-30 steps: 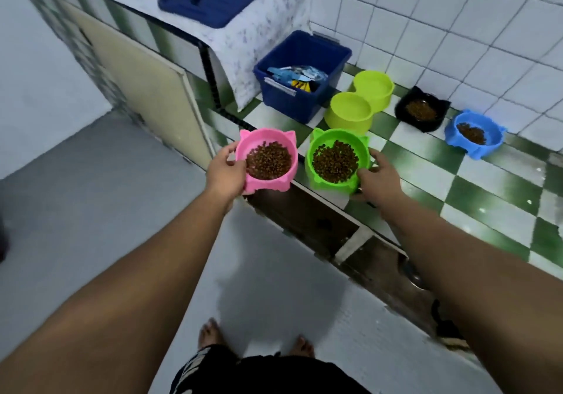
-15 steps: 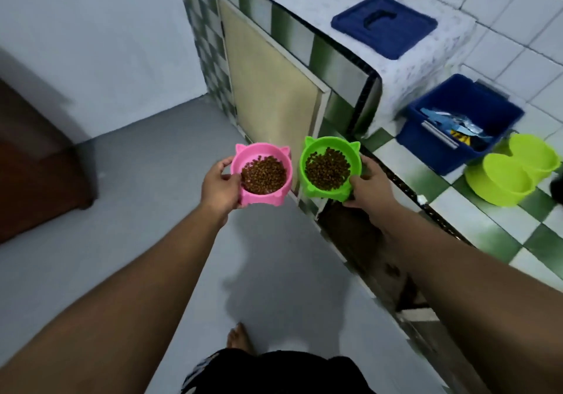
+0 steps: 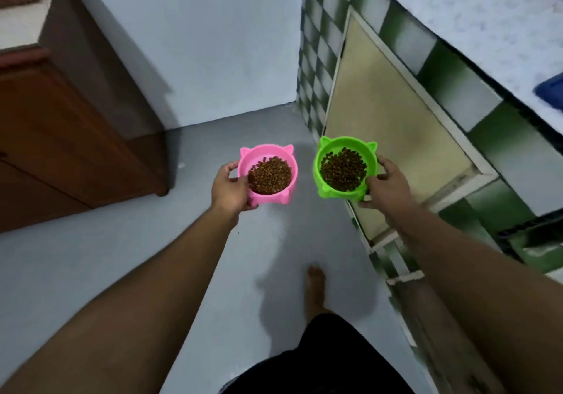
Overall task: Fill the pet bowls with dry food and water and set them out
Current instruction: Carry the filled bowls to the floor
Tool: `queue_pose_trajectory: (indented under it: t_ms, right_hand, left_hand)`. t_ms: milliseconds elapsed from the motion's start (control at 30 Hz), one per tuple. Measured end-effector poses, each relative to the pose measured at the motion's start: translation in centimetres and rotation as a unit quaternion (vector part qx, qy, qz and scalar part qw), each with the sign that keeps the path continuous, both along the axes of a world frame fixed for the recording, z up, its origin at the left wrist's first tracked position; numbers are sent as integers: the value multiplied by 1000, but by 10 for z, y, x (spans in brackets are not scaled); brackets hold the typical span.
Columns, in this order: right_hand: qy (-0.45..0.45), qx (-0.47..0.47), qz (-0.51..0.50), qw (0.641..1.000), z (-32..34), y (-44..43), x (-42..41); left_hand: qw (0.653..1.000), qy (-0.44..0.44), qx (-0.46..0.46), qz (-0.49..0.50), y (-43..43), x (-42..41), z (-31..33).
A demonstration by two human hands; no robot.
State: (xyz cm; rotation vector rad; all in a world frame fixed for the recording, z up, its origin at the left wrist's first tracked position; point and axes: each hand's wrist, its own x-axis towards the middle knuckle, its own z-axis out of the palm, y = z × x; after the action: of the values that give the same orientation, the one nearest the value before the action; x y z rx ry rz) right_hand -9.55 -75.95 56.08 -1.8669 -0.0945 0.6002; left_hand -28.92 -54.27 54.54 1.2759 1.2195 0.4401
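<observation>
Above the grey floor (image 3: 122,256), a pink plastic cat-eared bowl (image 3: 262,153) and a green plastic cat-eared bowl (image 3: 347,143) hang side by side, apart from each other, each loaded with brown dry kibble (image 3: 269,175). The left hand (image 3: 230,189) grips the pink bowl at its near left rim, thumb over the edge and fingers (image 3: 227,168) curled round the outer wall. The right hand (image 3: 387,184) grips the green bowl the same way at its near right side. Each bowl lies inward and forward of its hand, with the floor directly beneath, so setting them out looks like a straight lowering while keeping them level. Both arms reach forward, nearly straight. A brown wooden cabinet (image 3: 61,137) stands to the left, a green-and-white tiled counter (image 3: 451,88) to the right, and a bare foot (image 3: 315,287) shows below.
</observation>
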Motion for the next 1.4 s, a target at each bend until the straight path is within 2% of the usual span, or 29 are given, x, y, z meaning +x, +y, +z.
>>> queue_pose_trajectory:
  t_ms: [267,500,633,767,900,1033,1200,1300,1400]
  right_hand:
    - [35,10,81,996,-6,156,127]
    - [62,-3,96,993,-19,294,222]
    - [67,-28,91,993,-48,382,276]
    - [76,-42,83,993,-102,471,320]
    - [107,-57,79,989,-194,560,365]
    - [95,-80,73,990,-325,627,405]
    - [41,-144,94,984,-505,686,450]
    - [-2,-177,121,977,-636,713,492]
    - [-33,-178,136,974,-712,739,516]
  left_hand:
    - [996,17,-5,91,119,84,-11]
    - [988,39,-14,149,251,162,-35]
    - [986,63,-3,156,343,211,-67]
    - [986,109,-12,125,443,259,-138]
    - [981,140,-18,131,520,313,-225]
    - [977,161,-8,141,573,358,-337]
    - [969,181,8,166,628,400,-485]
    - [965,197,10,173,652,424,-578]
    - [961,214,38,173,673,441,-644]
